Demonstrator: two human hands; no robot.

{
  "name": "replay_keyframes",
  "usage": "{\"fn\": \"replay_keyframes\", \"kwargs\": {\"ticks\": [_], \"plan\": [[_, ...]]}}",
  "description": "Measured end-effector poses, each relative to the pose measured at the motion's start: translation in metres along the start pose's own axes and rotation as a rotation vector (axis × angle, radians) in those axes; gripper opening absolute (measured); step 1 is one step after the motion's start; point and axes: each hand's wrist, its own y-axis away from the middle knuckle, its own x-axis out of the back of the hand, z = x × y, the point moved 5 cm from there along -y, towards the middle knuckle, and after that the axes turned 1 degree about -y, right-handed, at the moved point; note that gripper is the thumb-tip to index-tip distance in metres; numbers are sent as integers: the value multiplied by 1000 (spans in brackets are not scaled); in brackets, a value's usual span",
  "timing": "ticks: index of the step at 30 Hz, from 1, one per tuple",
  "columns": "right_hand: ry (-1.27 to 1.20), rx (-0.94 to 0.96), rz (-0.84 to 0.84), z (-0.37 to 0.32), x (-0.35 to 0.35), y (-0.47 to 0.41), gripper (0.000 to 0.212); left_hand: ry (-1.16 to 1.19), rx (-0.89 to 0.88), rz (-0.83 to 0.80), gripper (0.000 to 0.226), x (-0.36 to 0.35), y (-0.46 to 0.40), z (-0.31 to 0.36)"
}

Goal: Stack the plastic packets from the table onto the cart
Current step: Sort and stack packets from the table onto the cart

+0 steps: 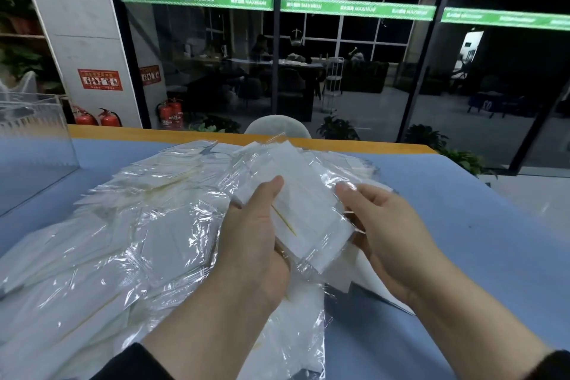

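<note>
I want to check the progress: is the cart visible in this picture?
No, only the blue table with the pile of packets shows, and both hands hold a bundle of packets above it.

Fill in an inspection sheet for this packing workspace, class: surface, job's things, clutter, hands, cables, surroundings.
Surface: blue table with an orange far edge.
Job's things: small bundle of packets held above a wide loose pile of packets on the table; no cart in view.
Clutter: clear acrylic box at the table's left edge.
Hands: left hand and right hand both grip the bundle, thumbs on top.
Cables: nothing seen.
Surroundings: glass wall with a green strip, fire extinguishers on the floor, potted plants, a chair back behind the table.
</note>
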Motion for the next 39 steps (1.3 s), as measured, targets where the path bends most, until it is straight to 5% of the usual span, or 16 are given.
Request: {"fn": "replay_keyframes", "kwargs": {"ticks": [8, 15, 20, 25, 29, 32, 35, 39], "plan": [[-93, 114, 94, -10, 0, 5, 26, 52, -6, 85, 33, 8, -9, -3], [-123, 409, 493, -37, 48, 6, 29, -27, -83, 137, 17, 12, -7, 5], [175, 429, 198, -44, 26, 6, 29, -204, -97, 46, 25, 3, 4, 4], [486, 475, 122, -29, -6, 10, 13, -214, -50, -137, 49, -16, 20, -4], [442, 336, 107, -25, -3, 12, 25, -169, -139, -101, 24, -15, 22, 1], [229, 155, -111, -18, -3, 19, 42, -49, -188, -128, 19, -19, 27, 9], [7, 141, -195, -22, -1, 39, 36, -38, -195, -246, 28, -28, 34, 4], [68, 227, -90, -41, 37, 61, 34, -226, -197, -344, 45, -44, 47, -5]]}}
